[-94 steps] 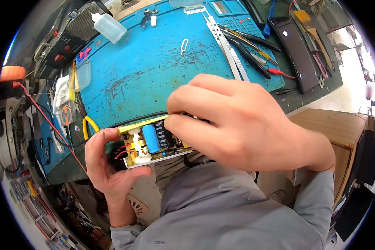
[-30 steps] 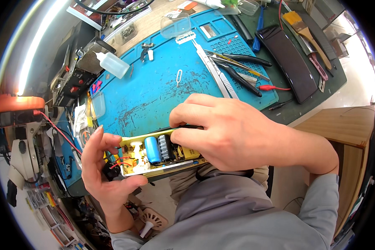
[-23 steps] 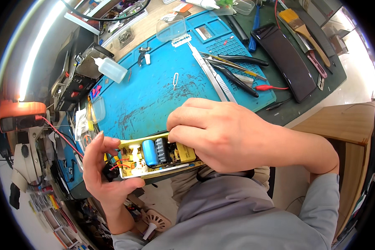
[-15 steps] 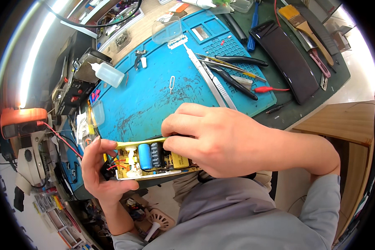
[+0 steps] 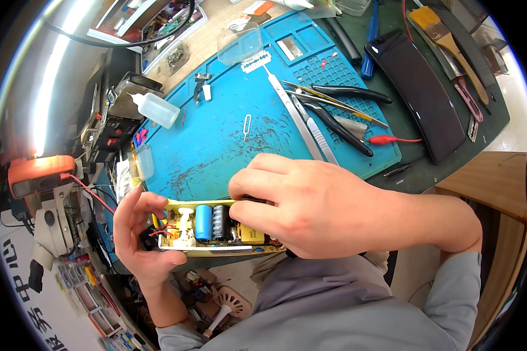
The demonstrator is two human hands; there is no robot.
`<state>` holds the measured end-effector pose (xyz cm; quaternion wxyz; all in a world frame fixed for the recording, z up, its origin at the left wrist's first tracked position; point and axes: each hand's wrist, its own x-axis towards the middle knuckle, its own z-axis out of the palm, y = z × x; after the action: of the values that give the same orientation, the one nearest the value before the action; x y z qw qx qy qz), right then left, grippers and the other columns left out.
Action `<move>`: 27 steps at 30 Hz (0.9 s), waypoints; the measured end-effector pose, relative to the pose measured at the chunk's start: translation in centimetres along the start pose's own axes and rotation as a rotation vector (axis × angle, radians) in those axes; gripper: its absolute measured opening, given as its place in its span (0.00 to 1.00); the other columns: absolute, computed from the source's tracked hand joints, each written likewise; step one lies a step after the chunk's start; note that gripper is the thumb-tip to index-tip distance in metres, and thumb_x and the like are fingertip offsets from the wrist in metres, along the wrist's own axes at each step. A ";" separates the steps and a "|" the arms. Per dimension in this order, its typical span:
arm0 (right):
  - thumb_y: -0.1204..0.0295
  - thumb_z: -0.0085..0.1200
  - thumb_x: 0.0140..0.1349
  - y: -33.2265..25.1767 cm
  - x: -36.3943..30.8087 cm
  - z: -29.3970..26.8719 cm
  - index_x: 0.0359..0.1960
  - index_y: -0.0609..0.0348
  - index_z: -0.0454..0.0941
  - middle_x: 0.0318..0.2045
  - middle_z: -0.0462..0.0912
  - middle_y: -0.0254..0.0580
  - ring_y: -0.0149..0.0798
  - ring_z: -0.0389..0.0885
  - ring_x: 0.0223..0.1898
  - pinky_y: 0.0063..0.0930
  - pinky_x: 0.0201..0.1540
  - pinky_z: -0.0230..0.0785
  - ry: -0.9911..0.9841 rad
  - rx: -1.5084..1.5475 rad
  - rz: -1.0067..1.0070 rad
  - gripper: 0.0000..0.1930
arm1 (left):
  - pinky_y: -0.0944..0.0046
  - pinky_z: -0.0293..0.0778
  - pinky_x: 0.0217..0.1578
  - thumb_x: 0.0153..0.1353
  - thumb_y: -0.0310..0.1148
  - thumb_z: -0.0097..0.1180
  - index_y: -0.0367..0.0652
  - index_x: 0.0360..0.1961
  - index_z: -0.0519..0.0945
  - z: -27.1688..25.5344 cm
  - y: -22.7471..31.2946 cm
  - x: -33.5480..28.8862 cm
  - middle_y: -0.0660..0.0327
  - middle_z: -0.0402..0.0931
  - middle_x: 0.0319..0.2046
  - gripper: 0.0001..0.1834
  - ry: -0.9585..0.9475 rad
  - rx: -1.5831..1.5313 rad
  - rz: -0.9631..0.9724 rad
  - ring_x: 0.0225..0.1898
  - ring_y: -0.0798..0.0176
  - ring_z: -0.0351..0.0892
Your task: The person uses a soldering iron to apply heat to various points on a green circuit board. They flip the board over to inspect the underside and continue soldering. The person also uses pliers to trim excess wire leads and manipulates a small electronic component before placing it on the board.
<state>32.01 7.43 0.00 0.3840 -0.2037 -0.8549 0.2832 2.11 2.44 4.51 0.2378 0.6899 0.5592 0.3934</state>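
Observation:
I hold a yellow circuit board [image 5: 214, 228] in a pale open casing close to my chest, below the front edge of the blue work mat [image 5: 228, 140]. The board carries a blue cylindrical capacitor, a black one, a yellow block and red wires at its left end. My left hand [image 5: 136, 234] cups the left end of the casing, thumb along its upper edge. My right hand [image 5: 316, 207] wraps over the right half, fingers pressing on the top rim and on the board. The right end of the board is hidden under that hand.
On the mat lie a metal ruler [image 5: 298, 117], tweezers [image 5: 322, 137], black-handled pliers [image 5: 348, 93], a red clip lead [image 5: 386, 140], a small plastic squeeze bottle [image 5: 155, 109] and a clear tub [image 5: 240, 42]. A dark phone-like slab [image 5: 424, 93] and a brush [image 5: 448, 41] lie on the right. An orange meter [image 5: 35, 174] is at left.
The view has shifted, so the bench sits higher in the picture. My right hand's fingers have slid a little along the board's upper edge. Both hands keep hold of the board.

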 end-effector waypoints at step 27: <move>0.85 0.49 0.58 1.6 1.9 -1.1 0.44 0.64 0.86 0.40 0.86 0.53 0.57 0.84 0.43 0.44 0.48 0.77 -0.174 0.159 0.165 0.15 | 0.70 0.75 0.44 0.66 0.30 0.68 0.35 0.67 0.76 0.3 3.2 3.5 0.61 0.82 0.41 0.29 -0.256 -0.093 -0.230 0.41 0.72 0.81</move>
<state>31.91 10.07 0.65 0.2987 -0.2168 -0.8402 0.3973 4.42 4.96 7.77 0.3820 0.6540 0.5810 0.2980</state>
